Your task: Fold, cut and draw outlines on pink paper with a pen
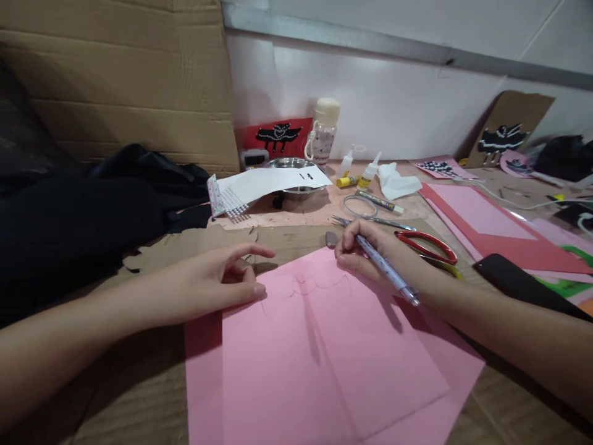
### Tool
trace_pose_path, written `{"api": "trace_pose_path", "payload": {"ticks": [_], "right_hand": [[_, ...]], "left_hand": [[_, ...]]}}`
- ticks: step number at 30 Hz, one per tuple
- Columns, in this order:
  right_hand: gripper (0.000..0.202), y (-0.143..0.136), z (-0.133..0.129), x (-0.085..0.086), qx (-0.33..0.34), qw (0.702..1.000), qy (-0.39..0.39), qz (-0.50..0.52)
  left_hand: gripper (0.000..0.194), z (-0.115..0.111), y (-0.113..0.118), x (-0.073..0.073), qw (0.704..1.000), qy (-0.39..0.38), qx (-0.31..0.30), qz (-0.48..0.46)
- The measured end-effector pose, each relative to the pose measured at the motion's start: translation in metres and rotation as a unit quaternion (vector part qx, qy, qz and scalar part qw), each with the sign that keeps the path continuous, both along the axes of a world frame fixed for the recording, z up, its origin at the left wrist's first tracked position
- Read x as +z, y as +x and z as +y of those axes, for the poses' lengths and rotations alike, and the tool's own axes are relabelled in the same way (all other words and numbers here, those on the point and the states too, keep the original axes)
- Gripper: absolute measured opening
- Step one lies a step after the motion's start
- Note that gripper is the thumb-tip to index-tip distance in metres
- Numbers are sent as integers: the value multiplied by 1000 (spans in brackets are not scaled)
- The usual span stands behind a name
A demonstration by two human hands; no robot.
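Pink paper (278, 364) lies in front of me in overlapping sheets, with a crease down the middle. Thin wavy pencil-like lines (319, 284) run across its upper part. My left hand (231, 278) rests at the paper's upper left edge, thumb on the sheet, index finger stretched out and the others curled, holding nothing. My right hand (365, 250) grips a purple patterned mechanical pencil or pen (386, 269) at the upper right; its writing tip is hidden by my fingers. A small grey eraser-like block (331, 239) sits just left of that hand.
Red-handled pliers or scissors (430, 244) and tweezers (389, 224) lie beyond my right hand. Behind are glue bottles (369, 173), a metal bowl (296, 163), a white card (273, 185) and a bottle (324, 133). Red and pink sheets (491, 216) lie right; dark cloth (92, 228) left.
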State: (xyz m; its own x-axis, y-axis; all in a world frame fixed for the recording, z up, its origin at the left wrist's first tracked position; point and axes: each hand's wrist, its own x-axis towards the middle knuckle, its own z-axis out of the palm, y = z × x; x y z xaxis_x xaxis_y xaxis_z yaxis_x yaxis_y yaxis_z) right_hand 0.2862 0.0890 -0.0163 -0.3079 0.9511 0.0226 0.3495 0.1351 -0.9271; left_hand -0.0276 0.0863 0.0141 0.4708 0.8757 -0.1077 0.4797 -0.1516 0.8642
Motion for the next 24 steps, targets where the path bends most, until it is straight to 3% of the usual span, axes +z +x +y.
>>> {"api": "trace_pose_path", "payload": {"ticks": [4,10,14,17,20,22,24], "right_hand": [[18,4,0,8,19,998,-17,-62],[12,4,6,19,70,968,76,-228],[10,2,4,18,83,964,82,-240],[10,2,0,18,92,962,101,-235],[10,2,-4,21,114,959,105,-239],[9,1,-6,24,127,954,103,-253],[8,0,-5,25,137,947,103,-272]], "left_hand": [[42,-10,6,-13,994,59,-45,85],[23,-15,8,-22,977,148,-70,137],[26,-33,15,-16,962,226,-36,147],[42,-57,23,-20,947,256,-120,152],[57,-82,32,-33,858,330,-284,272],[63,-96,35,-42,804,383,-316,326],[69,-105,36,-47,775,412,-309,366]]}}
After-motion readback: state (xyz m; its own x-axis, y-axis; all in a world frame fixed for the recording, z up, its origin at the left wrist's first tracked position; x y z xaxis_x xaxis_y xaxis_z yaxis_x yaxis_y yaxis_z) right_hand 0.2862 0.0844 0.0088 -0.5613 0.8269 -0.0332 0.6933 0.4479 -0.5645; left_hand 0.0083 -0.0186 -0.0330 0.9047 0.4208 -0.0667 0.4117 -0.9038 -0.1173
